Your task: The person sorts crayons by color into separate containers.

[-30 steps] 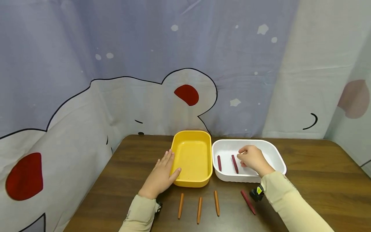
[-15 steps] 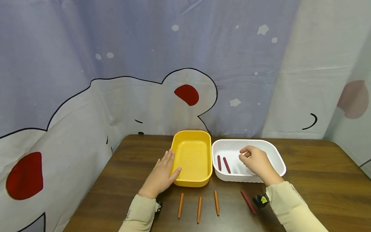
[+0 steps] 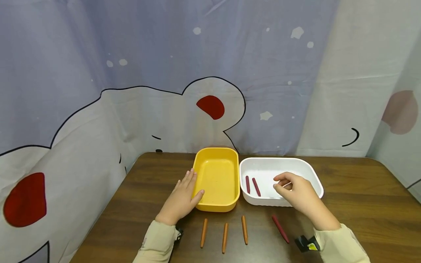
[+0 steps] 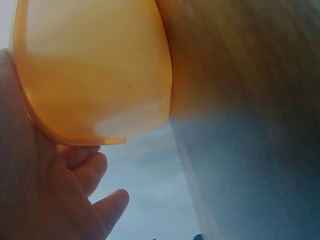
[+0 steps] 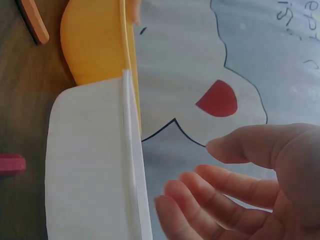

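My left hand [image 3: 179, 201] rests with straight fingers along the left rim of a yellow plastic tray [image 3: 215, 208]; the left wrist view shows its fingers at the tray's outer edge. My right hand [image 3: 299, 191] hovers over the front right of a white tray [image 3: 266, 201], fingers loosely bent and nothing between them. Two dark red crayons [image 3: 256, 187] lie at the white tray's left end. Another dark red crayon [image 3: 280, 229] lies on the table before that tray, below my right hand.
Three orange crayons, among them the middle orange crayon [image 3: 225, 238], lie on the brown wooden table [image 3: 355, 190] in front of the yellow tray. The two trays stand side by side. A printed curtain [image 3: 158, 120] hangs directly behind the table's far edge.
One red crayon in the white tray has shifted left, nearer the other. My right hand has drawn back toward me and to the right. The left hand has stayed in place.
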Demonstrator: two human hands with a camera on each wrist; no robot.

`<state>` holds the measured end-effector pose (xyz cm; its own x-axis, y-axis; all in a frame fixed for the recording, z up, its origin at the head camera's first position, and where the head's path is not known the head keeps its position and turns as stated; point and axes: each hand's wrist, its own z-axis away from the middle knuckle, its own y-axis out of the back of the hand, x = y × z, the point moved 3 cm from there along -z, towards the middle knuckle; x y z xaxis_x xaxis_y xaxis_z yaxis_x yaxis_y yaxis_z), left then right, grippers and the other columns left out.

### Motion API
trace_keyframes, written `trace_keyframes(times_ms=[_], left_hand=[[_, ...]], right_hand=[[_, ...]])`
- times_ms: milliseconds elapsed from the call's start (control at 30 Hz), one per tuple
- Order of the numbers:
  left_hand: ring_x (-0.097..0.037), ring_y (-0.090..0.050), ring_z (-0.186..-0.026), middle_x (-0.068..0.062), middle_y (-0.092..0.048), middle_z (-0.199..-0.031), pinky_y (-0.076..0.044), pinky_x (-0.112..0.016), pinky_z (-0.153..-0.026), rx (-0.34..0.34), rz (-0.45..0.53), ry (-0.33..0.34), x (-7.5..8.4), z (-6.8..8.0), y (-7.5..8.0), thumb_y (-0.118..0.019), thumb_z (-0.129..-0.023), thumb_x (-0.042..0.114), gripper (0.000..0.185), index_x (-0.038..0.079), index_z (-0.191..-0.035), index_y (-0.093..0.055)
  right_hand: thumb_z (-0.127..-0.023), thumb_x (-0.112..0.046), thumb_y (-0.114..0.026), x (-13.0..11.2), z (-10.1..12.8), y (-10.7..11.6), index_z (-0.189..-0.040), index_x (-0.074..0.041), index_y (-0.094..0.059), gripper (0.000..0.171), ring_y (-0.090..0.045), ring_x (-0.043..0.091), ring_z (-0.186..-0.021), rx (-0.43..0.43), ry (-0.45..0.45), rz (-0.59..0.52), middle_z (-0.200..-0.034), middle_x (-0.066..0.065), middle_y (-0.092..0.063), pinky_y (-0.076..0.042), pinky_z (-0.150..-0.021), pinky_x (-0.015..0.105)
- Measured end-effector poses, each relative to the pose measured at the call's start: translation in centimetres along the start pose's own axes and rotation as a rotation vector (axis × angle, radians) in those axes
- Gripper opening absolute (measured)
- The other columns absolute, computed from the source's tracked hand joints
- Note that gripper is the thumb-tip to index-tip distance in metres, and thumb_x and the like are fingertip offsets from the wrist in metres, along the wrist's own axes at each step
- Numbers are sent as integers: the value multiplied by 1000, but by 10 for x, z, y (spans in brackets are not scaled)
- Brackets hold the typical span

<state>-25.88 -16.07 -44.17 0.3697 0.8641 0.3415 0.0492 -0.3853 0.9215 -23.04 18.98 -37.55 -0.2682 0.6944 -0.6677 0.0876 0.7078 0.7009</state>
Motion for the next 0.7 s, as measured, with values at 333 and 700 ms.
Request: trace_keyframes(times_ms=[333,700], left_hand=[[-30,-16,-154,-18,-21,-166,-21,-56,-121,2,2,1,2,-1,1,-47,-106,46,74,-5,-157,-29],[-31,-14,-155,-18,-19,-166,-19,-57,-122,-1,16,2,1,0,1,-46,-106,47,75,-5,-157,-29]], right_hand=[[-88,-9,-75,4,23,-5,-99,-8,-73,11,-66,7,-70,-31,47,-1,-85,-6,-71,-52,-62,25],[-84,-8,-78,18,38,-21,-93,-3,-70,12,-61,2,-67,-155,85,-9,-77,-6,-67,-52,-61,25]])
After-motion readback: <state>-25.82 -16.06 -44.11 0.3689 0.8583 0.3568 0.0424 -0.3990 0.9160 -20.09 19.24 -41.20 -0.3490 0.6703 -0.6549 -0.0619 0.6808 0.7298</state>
